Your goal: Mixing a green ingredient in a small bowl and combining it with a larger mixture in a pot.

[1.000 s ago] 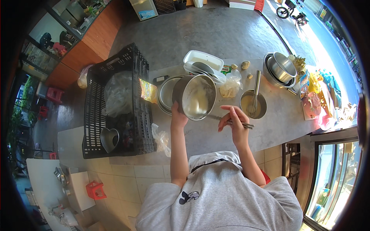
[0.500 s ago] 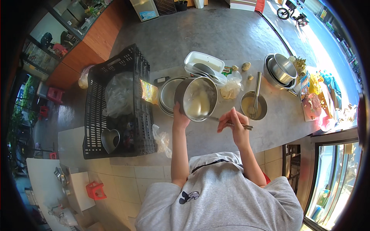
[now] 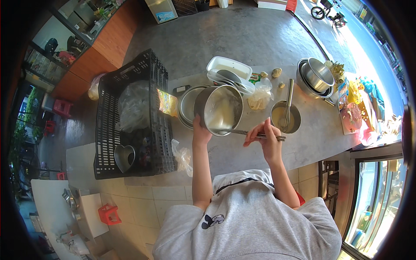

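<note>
My left hand (image 3: 202, 131) is closed on the lower left side of a deep metal bowl (image 3: 200, 107), tilted so its mouth faces me. Pale creamy mixture (image 3: 222, 112) coats the inside. My right hand (image 3: 267, 138) grips a long thin metal utensil (image 3: 242, 132). Its far end dips inside the bowl's near rim; the exact kind I cannot make out. Just beyond the right hand stands a smaller metal pot (image 3: 297, 119) holding yellowish liquid, with a whisk (image 3: 290, 93) leaning in it.
A black plastic crate (image 3: 160, 130) stands at left, holding clear bags and a heart-shaped tin (image 3: 125, 157). Round pans (image 3: 184, 106) lie behind the bowl. A white tray (image 3: 229, 65), a clear bag (image 3: 260, 96) and nested metal bowls (image 3: 320, 74) line the table's far side.
The utensil's far end has come up over the near rim into the bowl, and its shaft lies more level. The bowl has shifted slightly left; both hands keep their grip.
</note>
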### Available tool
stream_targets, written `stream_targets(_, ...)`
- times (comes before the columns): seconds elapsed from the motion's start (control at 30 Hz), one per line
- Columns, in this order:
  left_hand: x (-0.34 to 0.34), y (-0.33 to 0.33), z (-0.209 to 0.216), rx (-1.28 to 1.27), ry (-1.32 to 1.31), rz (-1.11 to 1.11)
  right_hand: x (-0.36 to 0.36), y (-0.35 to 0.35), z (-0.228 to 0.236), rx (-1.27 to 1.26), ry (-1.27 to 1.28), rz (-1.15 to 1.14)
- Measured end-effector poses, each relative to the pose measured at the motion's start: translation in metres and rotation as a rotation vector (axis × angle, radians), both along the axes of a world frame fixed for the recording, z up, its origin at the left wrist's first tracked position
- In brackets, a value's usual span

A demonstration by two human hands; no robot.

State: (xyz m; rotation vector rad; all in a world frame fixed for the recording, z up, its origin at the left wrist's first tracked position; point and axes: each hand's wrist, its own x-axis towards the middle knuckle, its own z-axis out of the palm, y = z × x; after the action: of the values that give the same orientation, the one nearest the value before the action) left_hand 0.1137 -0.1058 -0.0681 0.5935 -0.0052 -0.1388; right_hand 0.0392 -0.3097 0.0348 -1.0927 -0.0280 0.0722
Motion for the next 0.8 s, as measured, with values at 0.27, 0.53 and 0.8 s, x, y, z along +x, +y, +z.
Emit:
stream_targets(0.27, 0.002, -0.003, 0.0, 0.203, -0.055, 0.044, 0.003, -0.004, 0.001, -0.131, -0.053, -0.029)
stream_targets(0.53, -0.003, -0.009, 0.012, 0.011, 0.222, 0.014, 0.004, 0.004, 0.007, -0.073, -0.03, -0.114)
stream_targets(0.8, 0.001, -0.005, 0.004, 0.069, -0.09, -0.024, 0.005, 0.002, 0.008, -0.005, -0.059, -0.215)
